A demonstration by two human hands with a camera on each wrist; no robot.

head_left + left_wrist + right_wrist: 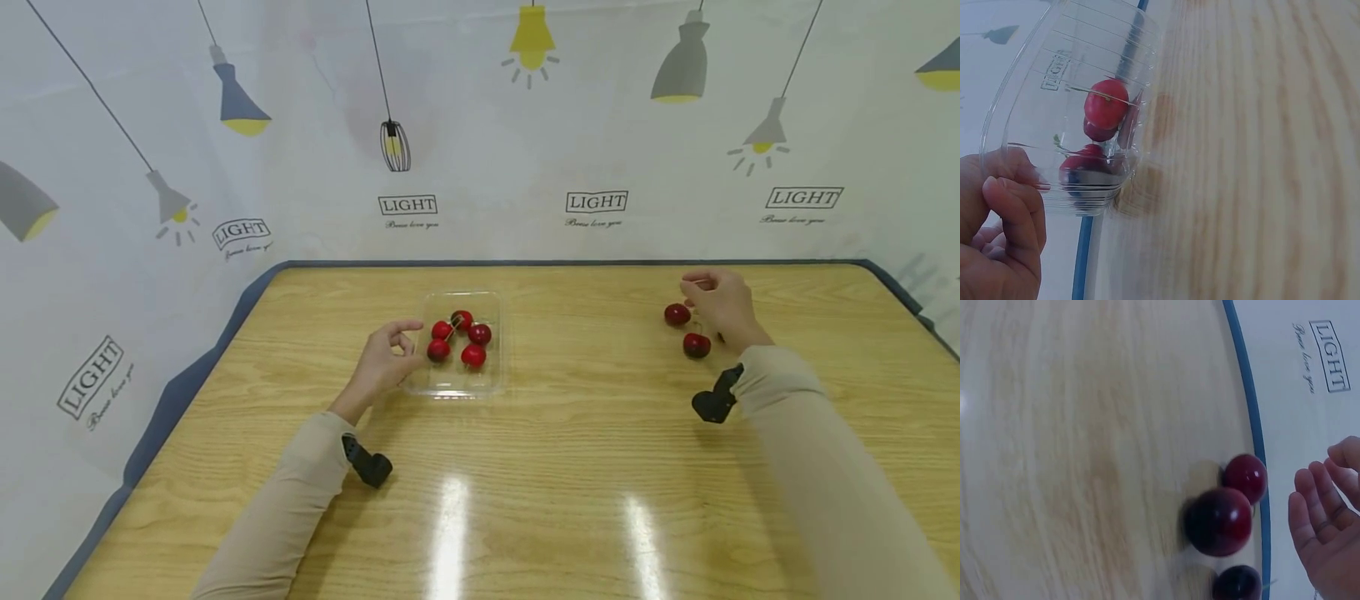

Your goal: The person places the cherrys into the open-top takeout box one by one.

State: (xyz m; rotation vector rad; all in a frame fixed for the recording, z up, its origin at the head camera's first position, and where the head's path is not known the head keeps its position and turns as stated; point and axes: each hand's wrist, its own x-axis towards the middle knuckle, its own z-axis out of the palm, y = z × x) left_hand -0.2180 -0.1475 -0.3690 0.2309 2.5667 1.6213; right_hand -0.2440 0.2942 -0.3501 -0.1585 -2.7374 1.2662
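Note:
My left hand [381, 363] pinches the left side of a clear plastic box [454, 392], thumb and fingers at its rim in the left wrist view. Several red cherries [480, 334] lie inside, some with green stems. At the right, my right hand [722, 307] hovers over a small group of loose cherries, its fingers bent loosely with nothing between them. Two dark red cherries, one farther back [677, 314] and one nearer [697, 345], show beside it; a third cherry [1237, 584] is mostly hidden by the hand in the head view.
A wood-grain table [570, 467] carries everything. Behind it and at the sides hangs a white backdrop [480, 150] printed with lamps, meeting the table along a dark blue edge [570, 263]. Each wrist wears a small black camera.

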